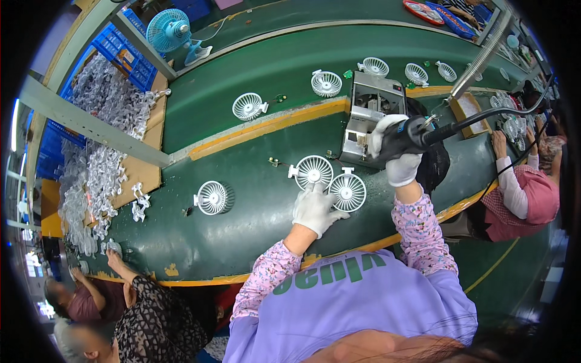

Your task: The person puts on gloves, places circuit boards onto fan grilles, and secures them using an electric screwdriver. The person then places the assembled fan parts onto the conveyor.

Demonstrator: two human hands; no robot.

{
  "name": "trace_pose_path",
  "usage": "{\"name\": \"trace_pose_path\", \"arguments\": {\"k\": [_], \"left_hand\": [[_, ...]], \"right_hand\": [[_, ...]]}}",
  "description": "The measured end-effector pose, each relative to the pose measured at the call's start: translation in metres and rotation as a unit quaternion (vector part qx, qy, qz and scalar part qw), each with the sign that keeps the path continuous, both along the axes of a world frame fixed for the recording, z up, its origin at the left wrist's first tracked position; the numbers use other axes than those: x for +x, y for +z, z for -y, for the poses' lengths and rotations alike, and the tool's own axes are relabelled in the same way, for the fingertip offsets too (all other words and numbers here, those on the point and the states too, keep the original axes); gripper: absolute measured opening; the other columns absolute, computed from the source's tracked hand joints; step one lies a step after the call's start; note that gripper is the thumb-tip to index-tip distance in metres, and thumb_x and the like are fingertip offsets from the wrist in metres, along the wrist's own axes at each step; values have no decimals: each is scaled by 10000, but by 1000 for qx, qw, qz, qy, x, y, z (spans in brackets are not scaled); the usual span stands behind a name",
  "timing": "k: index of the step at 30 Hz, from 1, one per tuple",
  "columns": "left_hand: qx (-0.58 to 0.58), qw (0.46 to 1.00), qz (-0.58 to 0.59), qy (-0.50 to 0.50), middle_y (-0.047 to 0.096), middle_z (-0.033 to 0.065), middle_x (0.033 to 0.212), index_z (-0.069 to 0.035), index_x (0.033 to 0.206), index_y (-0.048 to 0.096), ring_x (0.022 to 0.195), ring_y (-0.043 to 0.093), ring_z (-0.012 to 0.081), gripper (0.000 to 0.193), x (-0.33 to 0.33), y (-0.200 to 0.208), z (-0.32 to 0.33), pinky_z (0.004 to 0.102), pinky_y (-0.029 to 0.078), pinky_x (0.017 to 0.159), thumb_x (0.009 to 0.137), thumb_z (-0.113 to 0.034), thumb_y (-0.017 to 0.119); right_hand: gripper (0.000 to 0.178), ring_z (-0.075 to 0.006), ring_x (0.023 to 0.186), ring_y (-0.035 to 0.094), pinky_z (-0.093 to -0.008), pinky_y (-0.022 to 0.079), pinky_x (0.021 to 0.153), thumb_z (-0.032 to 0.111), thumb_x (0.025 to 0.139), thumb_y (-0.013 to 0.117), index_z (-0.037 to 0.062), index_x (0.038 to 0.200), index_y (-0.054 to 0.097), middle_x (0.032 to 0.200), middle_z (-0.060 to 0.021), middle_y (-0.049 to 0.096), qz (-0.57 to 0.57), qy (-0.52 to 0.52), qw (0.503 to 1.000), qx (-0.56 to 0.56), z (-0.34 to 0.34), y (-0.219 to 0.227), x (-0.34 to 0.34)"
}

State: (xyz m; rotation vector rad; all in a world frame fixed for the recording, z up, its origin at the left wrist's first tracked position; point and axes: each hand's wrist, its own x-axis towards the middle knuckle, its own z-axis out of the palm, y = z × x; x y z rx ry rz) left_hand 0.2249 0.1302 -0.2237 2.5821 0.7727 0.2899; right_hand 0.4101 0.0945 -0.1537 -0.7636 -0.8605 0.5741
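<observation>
My right hand (402,163), in a white glove, is wrapped round a black electric screwdriver (402,140). The tool is beside a metal box-shaped fixture (363,128), and its tip is hidden. My gloved left hand (316,212) lies with fingers spread, the fingertips on the lower rim of a white round fan housing (315,164). Touching that one on the right is a second white fan housing (348,191), near my left thumb. A small green circuit board (274,162) is beside the first housing. Another fan housing (212,198) sits apart on the left.
Several fan housings (248,106) lie on the green conveyor (206,127) beyond the orange-edged strip. Clear plastic parts (100,151) are heaped at left, near blue crates (124,57) and a blue desk fan (169,30). A cardboard tray (469,112) is at right. Co-workers sit on both sides.
</observation>
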Motion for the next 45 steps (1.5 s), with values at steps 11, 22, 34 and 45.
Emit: {"name": "trace_pose_path", "arguments": {"k": [11, 22, 34, 45], "left_hand": [[-15, 1000, -3, 0, 525, 130, 1020, -137, 848, 682, 972, 518, 303, 396, -3, -1, -2, 417, 427, 785, 595, -438, 736], [-22, 1000, 1, 2, 517, 117, 1007, -141, 866, 687, 955, 522, 299, 414, -3, -7, -3, 415, 428, 784, 574, -428, 750], [-35, 985, 21, -168, 555, 112, 997, -123, 820, 683, 961, 516, 294, 384, -7, -4, 3, 426, 439, 771, 577, -412, 750], [-40, 983, 9, -178, 560, 129, 1003, -100, 827, 681, 933, 521, 304, 443, -6, -6, 3, 425, 430, 771, 573, -458, 741]], "right_hand": [[865, -80, 570, 518, -203, 393, 463, 645, 523, 741, -48, 990, 520, 690, -19, 552, -61, 207, 972, -96, 2, -33, -47], [748, -100, 494, 493, -210, 383, 432, 692, 630, 646, 0, 894, 542, 635, -52, 541, 28, 223, 970, -96, -2, -46, -50], [878, -124, 526, 509, -235, 408, 462, 761, 555, 636, -2, 965, 492, 634, -49, 521, 22, -34, 999, -3, -4, 11, 16], [910, -115, 475, 496, -211, 367, 402, 729, 522, 683, -23, 999, 492, 586, -47, 512, -116, 144, 981, -66, -10, -20, -27]]}}
